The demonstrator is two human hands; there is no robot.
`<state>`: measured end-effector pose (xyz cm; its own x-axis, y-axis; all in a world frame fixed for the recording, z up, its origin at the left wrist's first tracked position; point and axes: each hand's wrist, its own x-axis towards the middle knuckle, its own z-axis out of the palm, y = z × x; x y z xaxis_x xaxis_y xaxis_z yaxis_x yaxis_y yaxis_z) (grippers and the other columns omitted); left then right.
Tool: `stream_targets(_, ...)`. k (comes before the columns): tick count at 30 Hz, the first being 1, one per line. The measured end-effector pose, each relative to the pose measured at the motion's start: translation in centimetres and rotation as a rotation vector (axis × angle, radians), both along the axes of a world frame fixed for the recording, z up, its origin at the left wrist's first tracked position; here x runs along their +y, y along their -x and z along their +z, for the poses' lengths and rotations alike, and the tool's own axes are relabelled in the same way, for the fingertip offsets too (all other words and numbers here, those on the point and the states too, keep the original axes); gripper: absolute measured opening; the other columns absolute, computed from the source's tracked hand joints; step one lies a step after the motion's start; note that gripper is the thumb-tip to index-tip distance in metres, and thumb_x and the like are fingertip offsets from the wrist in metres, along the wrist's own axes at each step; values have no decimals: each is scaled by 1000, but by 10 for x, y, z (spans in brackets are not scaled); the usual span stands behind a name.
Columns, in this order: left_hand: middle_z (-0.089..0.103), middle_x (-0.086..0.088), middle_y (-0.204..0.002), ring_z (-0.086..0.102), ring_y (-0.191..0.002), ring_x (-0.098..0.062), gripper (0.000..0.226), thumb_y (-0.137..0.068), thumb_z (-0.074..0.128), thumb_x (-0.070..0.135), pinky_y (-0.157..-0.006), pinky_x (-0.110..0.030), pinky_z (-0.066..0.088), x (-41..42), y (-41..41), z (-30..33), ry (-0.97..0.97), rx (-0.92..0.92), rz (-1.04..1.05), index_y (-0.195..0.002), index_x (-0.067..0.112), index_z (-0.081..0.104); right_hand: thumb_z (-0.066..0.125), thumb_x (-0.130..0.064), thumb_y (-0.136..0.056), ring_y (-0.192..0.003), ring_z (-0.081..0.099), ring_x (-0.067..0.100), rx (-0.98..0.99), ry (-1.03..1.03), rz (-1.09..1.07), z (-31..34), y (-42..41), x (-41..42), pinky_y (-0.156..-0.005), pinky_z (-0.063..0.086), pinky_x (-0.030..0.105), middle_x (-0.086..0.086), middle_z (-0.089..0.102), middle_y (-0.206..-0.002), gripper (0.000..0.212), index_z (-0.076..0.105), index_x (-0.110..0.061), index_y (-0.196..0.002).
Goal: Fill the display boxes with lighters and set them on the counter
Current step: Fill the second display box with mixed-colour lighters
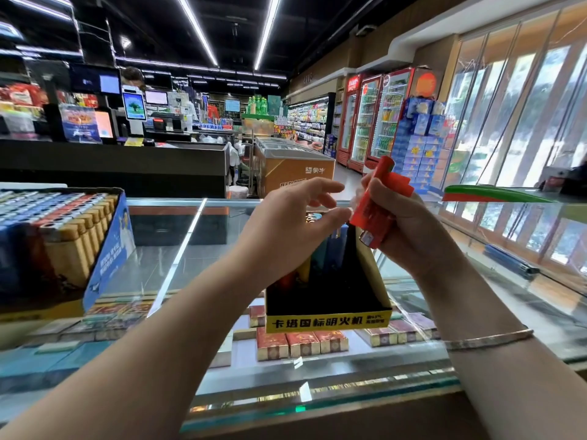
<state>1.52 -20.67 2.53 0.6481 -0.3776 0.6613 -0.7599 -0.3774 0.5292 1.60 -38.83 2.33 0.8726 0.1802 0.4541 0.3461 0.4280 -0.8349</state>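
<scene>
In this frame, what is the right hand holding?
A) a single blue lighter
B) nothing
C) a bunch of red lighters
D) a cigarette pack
C: the right hand has its grip around several red lighters, raised above the black and yellow display box on the glass counter.

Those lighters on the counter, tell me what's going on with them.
A person is stocking a yellow-fronted display box on the glass counter. The right hand grips a bunch of red lighters, metal tops downward, above the box. The left hand reaches toward them with fingers open and holds nothing. The box is only partly filled, with a few coloured lighters at its back. A fuller box sits to the left.
</scene>
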Motion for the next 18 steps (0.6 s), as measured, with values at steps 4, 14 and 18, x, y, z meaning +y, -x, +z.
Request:
stream_targets(4,64,18,-95,59,-93,4,41,-83,59,41,-83,-16,48,0,3,5,89,96,-91,-122,28,56,87,-34,-56,-63,61,8,-33,218,90,-1,5,0,-59,53,19,-1,64,-68,33,73,-17,-82)
stream_targets(14,70,-7,-94,65,-92,-15,24,-65,71,26,-86,-29,53,13,4,16,257,305,-423,-86,15,68,72,-45,-75,-51,54,9,-105,349,306,-2,8,1,-49,44,17,-2,62,-58,32,70,-20,-94)
stream_targets(18,68,7,-73,63,-71,-4,18,-65,69,18,-70,-14,49,18,1,19,464,332,-465,-82,13,63,77,-45,-68,-50,60,12,-79,187,103,1,5,1,-48,48,18,2,65,-58,26,71,-20,-72)
